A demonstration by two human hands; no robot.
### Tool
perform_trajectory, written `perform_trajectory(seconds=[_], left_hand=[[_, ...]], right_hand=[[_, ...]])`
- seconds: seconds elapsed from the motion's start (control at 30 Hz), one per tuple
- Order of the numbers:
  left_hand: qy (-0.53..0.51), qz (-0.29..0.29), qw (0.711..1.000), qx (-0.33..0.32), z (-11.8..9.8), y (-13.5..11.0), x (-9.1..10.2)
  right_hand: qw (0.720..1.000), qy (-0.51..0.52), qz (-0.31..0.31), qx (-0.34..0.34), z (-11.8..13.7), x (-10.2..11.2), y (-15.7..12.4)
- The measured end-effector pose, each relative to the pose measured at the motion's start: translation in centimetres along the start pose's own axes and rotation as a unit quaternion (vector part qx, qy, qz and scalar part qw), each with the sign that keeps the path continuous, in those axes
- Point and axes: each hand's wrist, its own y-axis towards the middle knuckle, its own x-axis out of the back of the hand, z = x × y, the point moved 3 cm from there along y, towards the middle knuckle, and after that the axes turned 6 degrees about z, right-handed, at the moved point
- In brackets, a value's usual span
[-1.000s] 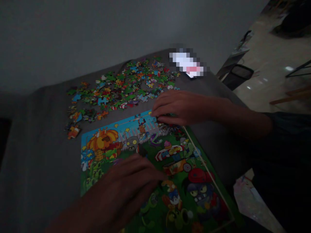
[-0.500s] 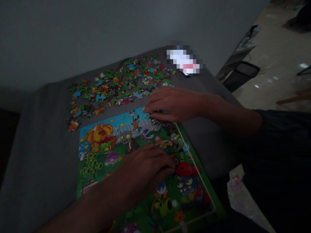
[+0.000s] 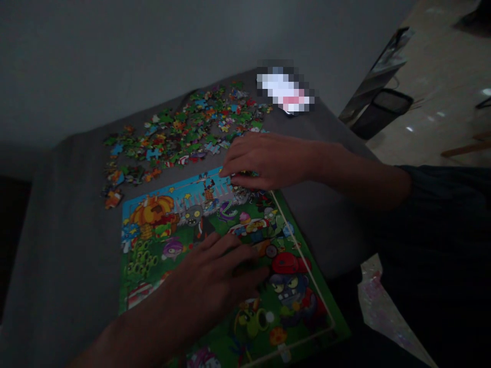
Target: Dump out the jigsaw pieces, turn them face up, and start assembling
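A colourful cartoon puzzle board (image 3: pixel 153 266), printed with zombies and plants, lies on the grey-covered surface. Over its middle rests my left hand (image 3: pixel 218 266), palm down with fingers spread, and no held thing shows. My right hand (image 3: pixel 257 161) lies on the board's far right corner. Its fingers bend down onto the blue printed edge, with the thumb a little apart; what is under the palm is hidden. Beyond the board, many loose jigsaw pieces (image 3: pixel 172 133) are scattered, some close to my right fingertips.
A phone with a lit, blurred screen (image 3: pixel 286 92) lies at the far right corner of the grey surface (image 3: pixel 69 230). A pale wall (image 3: pixel 153 51) stands behind. On the floor at right is a dark bin (image 3: pixel 383 112). A clear plastic wrapper (image 3: pixel 378 296) is at lower right.
The fingers of my left hand have lifted and spread a little, uncovering more of the picture. My right hand stays at the same corner. The whole view has shifted slightly.
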Motion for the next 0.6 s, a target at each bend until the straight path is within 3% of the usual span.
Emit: perform_trajectory(seconds=[0.17,0.37,0.6], left_hand=[[-0.015,0.024,1.000,-0.004,0.2,0.4,1.0],[-0.007,-0.002,0.999,-0.038,0.3,0.7,1.1],[-0.020,0.015,0.999,-0.025,0.4,0.4,1.4]], right_hand=[[1.000,0.000,-0.013,0.019,-0.1,-0.2,0.0],[1.000,-0.005,0.006,0.008,-0.1,-0.1,0.0],[1.000,-0.015,0.024,-0.009,0.0,0.2,-0.1]])
